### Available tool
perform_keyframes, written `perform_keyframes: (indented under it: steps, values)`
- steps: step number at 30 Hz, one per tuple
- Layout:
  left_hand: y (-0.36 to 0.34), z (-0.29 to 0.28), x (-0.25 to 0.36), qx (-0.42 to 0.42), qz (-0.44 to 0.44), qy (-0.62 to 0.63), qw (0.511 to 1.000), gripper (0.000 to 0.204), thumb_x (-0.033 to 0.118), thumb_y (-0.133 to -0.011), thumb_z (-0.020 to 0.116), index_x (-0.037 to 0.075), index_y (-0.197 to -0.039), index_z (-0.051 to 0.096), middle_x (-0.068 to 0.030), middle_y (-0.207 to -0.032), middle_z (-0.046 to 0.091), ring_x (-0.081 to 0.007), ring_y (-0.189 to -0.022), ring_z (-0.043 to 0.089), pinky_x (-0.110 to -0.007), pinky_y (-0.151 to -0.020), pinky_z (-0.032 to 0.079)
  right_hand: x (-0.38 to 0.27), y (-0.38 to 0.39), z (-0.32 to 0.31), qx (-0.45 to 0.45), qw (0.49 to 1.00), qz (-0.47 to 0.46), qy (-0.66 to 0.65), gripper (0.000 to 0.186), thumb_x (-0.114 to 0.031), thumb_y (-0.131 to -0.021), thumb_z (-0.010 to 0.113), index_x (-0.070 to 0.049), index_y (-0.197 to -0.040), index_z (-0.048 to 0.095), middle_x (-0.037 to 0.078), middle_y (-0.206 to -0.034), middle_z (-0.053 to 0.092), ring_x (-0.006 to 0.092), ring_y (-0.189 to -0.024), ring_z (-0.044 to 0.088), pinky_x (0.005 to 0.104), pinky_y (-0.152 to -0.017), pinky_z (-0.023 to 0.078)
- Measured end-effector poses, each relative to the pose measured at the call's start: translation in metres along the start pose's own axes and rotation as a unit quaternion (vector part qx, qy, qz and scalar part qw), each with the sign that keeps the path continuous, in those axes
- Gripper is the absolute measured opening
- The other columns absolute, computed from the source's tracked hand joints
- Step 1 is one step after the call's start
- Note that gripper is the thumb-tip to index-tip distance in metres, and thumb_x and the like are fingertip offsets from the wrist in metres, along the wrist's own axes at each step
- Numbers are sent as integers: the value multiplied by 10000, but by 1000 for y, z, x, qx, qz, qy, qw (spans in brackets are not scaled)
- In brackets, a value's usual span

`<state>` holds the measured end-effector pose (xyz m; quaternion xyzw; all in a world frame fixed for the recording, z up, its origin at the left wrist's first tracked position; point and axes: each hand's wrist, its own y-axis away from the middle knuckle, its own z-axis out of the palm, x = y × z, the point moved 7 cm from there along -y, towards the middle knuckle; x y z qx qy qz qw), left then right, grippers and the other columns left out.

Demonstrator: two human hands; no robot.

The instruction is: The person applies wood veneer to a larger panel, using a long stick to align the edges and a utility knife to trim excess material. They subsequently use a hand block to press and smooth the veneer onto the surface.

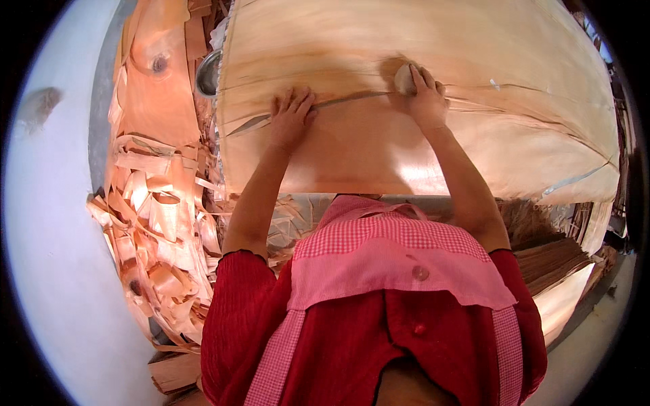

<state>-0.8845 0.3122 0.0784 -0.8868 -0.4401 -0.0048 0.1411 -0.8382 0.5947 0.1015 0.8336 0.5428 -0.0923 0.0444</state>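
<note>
A large sheet of pale wood veneer (352,159) is spread out in front of me, with a long split running across it from left to right. Flat on the veneer near the left end of the split rests my left hand (292,120), fingers spread and holding nothing. Beside the middle of the split, my right hand (428,101) grips a pale rounded disc (405,80) and presses it against the sheet. Its exact kind does not show. A second gap opens near the sheet's right edge.
A metal bowl (208,73) stands at the sheet's left edge. Torn veneer scraps (159,216) are heaped along the left, next to a pale wall (51,223). Stacked brown sheets (552,264) lie at the lower right. A small white scrap (494,84) sits on the veneer.
</note>
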Motion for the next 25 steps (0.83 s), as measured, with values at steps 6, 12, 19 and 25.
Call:
perform_keyframes:
  steps: [6, 12, 19, 25]
  values:
    - [23, 6, -13, 30, 28, 46, 998, 400, 262, -808, 532, 163, -1191, 473, -15, -1281, 429, -234, -1218, 348, -461, -1006, 232, -129, 11, -36, 58, 973, -224, 19, 570, -117, -745, 507, -304, -1269, 381, -38, -1310, 353, 261, -1163, 349, 490, -883, 330]
    - [55, -6, -55, -22, 8, 25, 999, 421, 304, -813, 505, 137, -1197, 458, -36, -1268, 440, -223, -1197, 379, -433, -1005, 247, -173, 8, 35, -27, 938, -345, 37, 571, -100, -749, 504, -309, -1266, 383, -40, -1334, 316, 253, -1173, 327, 478, -874, 330]
    - [110, -41, -115, 14, -133, -38, 990, 462, 277, -806, 517, 66, -1207, 432, -73, -1298, 398, -241, -1204, 364, -442, -1017, 223, -279, 56, 23, 57, 889, -450, -62, 369, -214, -717, 544, -266, -1083, 547, -41, -1128, 500, 244, -999, 462, 456, -799, 376]
    - [106, -32, -114, 6, -132, -37, 991, 466, 232, -745, 543, 20, -1149, 449, -163, -1186, 460, -344, -1150, 375, -480, -987, 241, -307, 61, 61, -5, 897, -442, 8, 265, -279, -738, 504, -228, -976, 610, -3, -1095, 528, 226, -978, 490, 441, -791, 396]
